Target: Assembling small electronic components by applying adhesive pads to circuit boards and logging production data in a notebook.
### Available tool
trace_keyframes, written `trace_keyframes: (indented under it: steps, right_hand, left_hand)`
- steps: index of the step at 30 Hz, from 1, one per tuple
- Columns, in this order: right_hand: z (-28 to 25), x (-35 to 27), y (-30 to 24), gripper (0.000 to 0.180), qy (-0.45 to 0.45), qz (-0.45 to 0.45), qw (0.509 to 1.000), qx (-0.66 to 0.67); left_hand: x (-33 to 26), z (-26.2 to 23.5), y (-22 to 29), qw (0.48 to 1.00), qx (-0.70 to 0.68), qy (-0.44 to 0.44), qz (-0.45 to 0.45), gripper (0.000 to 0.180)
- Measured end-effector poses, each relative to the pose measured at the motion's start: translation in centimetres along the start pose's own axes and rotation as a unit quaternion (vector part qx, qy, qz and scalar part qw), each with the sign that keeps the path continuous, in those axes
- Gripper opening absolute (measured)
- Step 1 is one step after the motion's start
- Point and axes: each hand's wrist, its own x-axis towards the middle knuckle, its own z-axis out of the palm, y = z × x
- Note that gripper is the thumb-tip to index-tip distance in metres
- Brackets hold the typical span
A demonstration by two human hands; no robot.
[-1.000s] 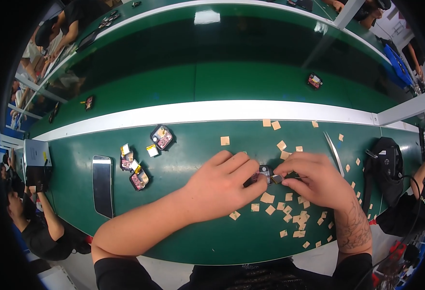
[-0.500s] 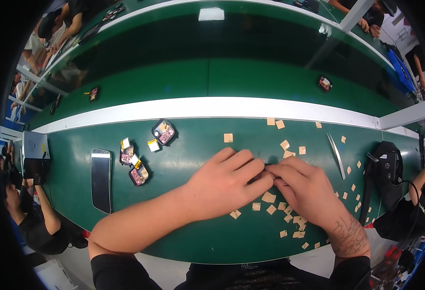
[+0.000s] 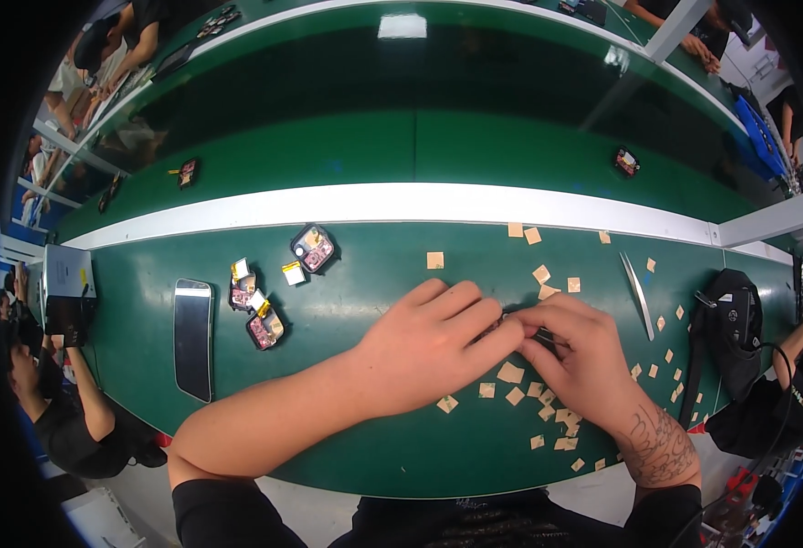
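Note:
My left hand (image 3: 443, 338) and my right hand (image 3: 580, 342) meet over the right middle of the green table (image 3: 328, 447). The fingers of both are closed around a small dark thing, mostly hidden by the fingers. A thin dark edge of it shows near my right thumb, but its kind cannot be made out. Small tan paper-like squares (image 3: 510, 373) lie loosely beneath and around my right hand. Left of my hands are small open black cases (image 3: 265, 326) with pinkish boards inside, and silvery cells with yellow tape (image 3: 294, 272) beside them.
A phone (image 3: 193, 340) lies at the left. Metal tweezers (image 3: 637, 294) and a black bag (image 3: 729, 320) are at the right. A white rail (image 3: 401, 203) crosses behind the work area. Other people work around the bench; a person's arm (image 3: 91, 397) shows at far left.
My right fingers have shifted slightly and lifted apart a little, showing more of the thin dark edge. The whole view has moved slightly; my left hand keeps its grip.

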Motion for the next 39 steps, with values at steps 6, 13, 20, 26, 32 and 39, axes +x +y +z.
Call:
trace_keyframes:
  steps: [6,13,20,26,32,39]
  right_hand:
    - [0.7,-0.2,-0.5,0.021,0.019,-0.032,0.998,-0.059]
    - [1.1,0.2,-0.7,0.017,0.02,-0.055,0.992,-0.111]
    - [0.7,0.3,1.4,0.013,0.039,-0.075,0.996,-0.039]
    - [-2.3,0.5,1.4,0.016,0.127,-0.039,0.991,-0.035]
    - [-0.4,0.5,2.2,0.022,0.009,-0.024,0.998,-0.061]
    - [-1.9,-0.1,1.8,0.021,0.013,-0.006,0.998,0.065]
  left_hand:
    - [0.1,-0.4,0.1,0.999,-0.045,-0.016,-0.025,0.033]
    - [0.2,-0.9,0.3,0.997,-0.066,-0.006,-0.048,0.037]
    - [0.8,-1.0,0.7,0.999,-0.037,-0.034,-0.018,0.033]
    - [1.0,-0.5,1.2,0.998,0.032,-0.048,-0.005,0.03]
    - [1.0,-0.7,1.3,0.999,0.034,-0.038,-0.006,0.031]
    - [2.4,-0.4,1.3,0.982,-0.169,0.043,-0.073,0.043]
